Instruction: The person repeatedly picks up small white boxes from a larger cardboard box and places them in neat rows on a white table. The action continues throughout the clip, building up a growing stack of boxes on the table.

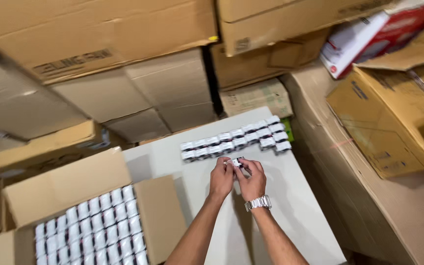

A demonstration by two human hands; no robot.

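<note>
Open carton: at our near left, the open carton (69,196) is full of small white packs (99,225) standing in tight rows.
Left hand: our left hand (221,177) has its fingers closed on the left end of one small pack (236,162), above the white board (290,206).
Right hand: our right hand (252,182), with a metal watch (258,202) on the wrist, pinches the right end of the same pack.
Good handling: we judge that both hands should keep the pack level and its faces square to the row.
Rows on the board: just behind the hands, two rows of packs (236,140) run toward the far right corner of the board.
Alignment: we think the near row is the guide, so the pack should sit close beside its neighbour, without pushing it.
Far side: big brown cartons (123,59) stand stacked behind the board.
</note>
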